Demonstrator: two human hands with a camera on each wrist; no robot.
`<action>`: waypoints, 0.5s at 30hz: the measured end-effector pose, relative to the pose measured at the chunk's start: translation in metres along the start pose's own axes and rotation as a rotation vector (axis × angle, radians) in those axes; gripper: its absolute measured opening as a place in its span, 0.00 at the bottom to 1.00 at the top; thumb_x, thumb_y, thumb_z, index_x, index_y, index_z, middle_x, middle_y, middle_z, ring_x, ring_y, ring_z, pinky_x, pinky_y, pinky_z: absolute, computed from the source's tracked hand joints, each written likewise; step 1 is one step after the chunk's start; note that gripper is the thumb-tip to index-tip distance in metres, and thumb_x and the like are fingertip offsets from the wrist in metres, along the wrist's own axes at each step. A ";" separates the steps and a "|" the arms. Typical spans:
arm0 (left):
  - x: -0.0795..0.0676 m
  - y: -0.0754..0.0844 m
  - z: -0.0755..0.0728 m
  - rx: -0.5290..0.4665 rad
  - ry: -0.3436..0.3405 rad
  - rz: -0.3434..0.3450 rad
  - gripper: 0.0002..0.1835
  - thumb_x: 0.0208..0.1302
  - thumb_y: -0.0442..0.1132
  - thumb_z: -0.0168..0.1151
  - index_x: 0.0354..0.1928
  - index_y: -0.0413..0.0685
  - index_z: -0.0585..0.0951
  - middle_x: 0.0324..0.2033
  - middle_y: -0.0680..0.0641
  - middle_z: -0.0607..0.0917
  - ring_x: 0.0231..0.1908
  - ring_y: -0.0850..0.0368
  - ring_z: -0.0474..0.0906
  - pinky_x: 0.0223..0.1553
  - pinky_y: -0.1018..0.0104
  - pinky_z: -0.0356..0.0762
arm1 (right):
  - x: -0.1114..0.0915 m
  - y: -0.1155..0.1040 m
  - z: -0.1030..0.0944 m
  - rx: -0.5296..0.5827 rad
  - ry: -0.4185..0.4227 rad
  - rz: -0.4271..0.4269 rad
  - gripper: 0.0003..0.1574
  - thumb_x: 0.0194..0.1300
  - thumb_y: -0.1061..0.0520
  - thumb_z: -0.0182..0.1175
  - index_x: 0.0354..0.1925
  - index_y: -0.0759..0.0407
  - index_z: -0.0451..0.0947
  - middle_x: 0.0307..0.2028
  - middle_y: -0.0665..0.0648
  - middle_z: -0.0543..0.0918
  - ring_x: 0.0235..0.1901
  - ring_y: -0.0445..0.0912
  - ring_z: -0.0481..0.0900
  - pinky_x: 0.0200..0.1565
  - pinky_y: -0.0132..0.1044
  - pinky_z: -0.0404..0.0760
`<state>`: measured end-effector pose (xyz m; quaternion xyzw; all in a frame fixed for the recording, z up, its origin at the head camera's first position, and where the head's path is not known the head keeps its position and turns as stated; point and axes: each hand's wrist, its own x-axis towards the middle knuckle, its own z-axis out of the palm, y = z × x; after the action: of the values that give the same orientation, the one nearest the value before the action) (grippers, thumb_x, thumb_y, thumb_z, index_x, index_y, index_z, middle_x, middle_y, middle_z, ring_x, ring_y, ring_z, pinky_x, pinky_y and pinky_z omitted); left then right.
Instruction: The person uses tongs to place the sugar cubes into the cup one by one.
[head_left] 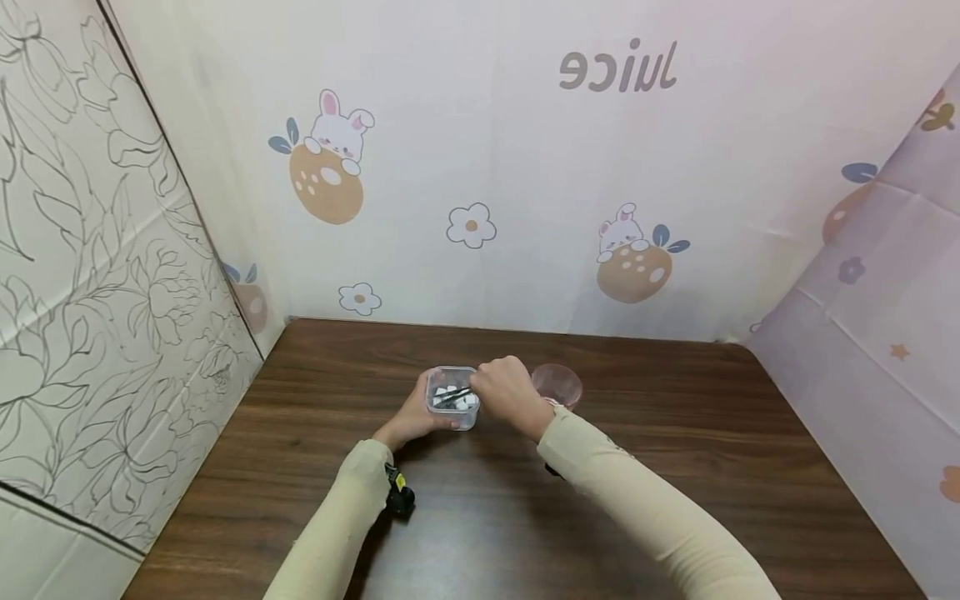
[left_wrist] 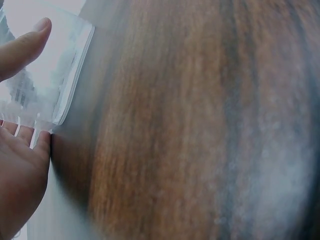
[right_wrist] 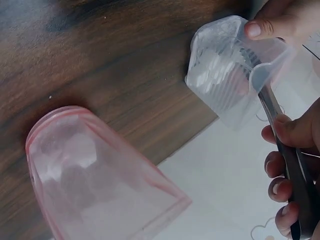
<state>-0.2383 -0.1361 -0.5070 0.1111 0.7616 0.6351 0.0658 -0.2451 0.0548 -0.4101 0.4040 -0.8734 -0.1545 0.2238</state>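
Note:
A clear plastic container [head_left: 464, 420] with white block-like pieces [head_left: 463, 402] in it stands on the table, near the back. My left hand [head_left: 417, 413] grips it from the left side. In the left wrist view, the thumb lies against the wall of the container [left_wrist: 67, 95]. Dark metal tongs [head_left: 452, 397] reach over the rim, their tips among the pieces. My right hand [right_wrist: 300, 145] curls its fingers and thumb round the handles of the tongs [right_wrist: 295, 175]. Whether the tips pinch a piece cannot be made out.
Just right of my right hand stands a see-through pink cup [head_left: 557, 383], partly covered by the wrist in the head view. The dark wooden table [head_left: 675, 467] ends at a patterned cloth wall [head_left: 517, 275] behind.

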 end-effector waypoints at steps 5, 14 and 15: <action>0.002 -0.009 0.000 0.004 0.029 -0.015 0.56 0.38 0.25 0.77 0.69 0.41 0.54 0.64 0.37 0.65 0.61 0.44 0.62 0.62 0.51 0.55 | -0.004 0.006 -0.010 0.018 -0.009 0.012 0.17 0.42 0.62 0.62 0.09 0.49 0.67 0.10 0.47 0.69 0.11 0.40 0.59 0.13 0.38 0.66; 0.001 -0.007 0.001 0.009 0.025 -0.023 0.55 0.38 0.26 0.77 0.69 0.42 0.54 0.63 0.36 0.65 0.61 0.42 0.62 0.63 0.47 0.55 | -0.016 0.023 -0.030 0.081 -0.053 0.044 0.14 0.38 0.49 0.75 0.17 0.50 0.77 0.15 0.48 0.76 0.12 0.42 0.68 0.14 0.39 0.69; -0.001 -0.002 0.001 0.008 0.016 -0.027 0.55 0.38 0.26 0.77 0.69 0.41 0.54 0.63 0.35 0.65 0.61 0.41 0.61 0.63 0.47 0.54 | -0.019 0.025 -0.031 0.083 -0.060 0.051 0.15 0.39 0.47 0.75 0.19 0.49 0.78 0.16 0.48 0.77 0.13 0.42 0.69 0.15 0.39 0.69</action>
<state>-0.2375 -0.1358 -0.5096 0.0959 0.7661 0.6319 0.0679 -0.2343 0.0822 -0.3776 0.3857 -0.8954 -0.1244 0.1843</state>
